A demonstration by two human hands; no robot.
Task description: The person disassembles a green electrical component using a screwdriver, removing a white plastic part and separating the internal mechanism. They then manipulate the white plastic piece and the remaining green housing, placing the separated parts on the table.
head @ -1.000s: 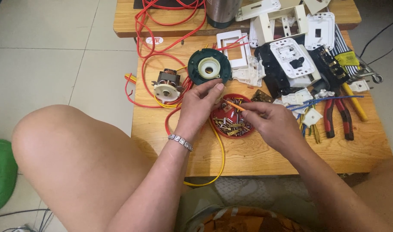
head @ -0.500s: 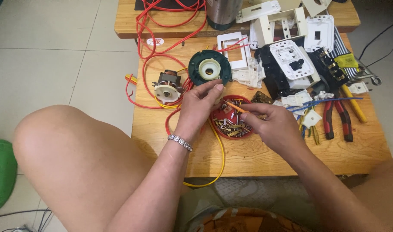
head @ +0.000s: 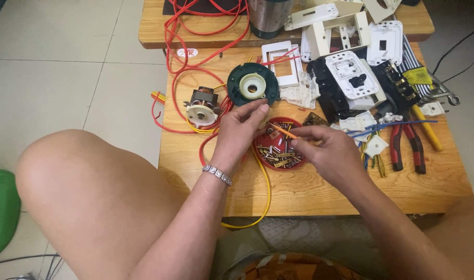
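Centrally on the wooden plank surface (head: 320,186) sits a shallow round red plastic dish (head: 278,145) heaped with small brass and steel contact pieces, its left rim hidden behind the left hand (head: 240,129). That hand, a beaded metal bracelet at its wrist, curls with thumb and forefinger pressed together above the dish; what they grip is too small to make out. The right hand (head: 328,150) pinches a thin orange-handled tool (head: 282,130), slanting over the dish. Toward the far edge lie a dark green round plastic disc with a ribbed white hub (head: 253,85) and red-handled pliers (head: 405,145) by the right edge.
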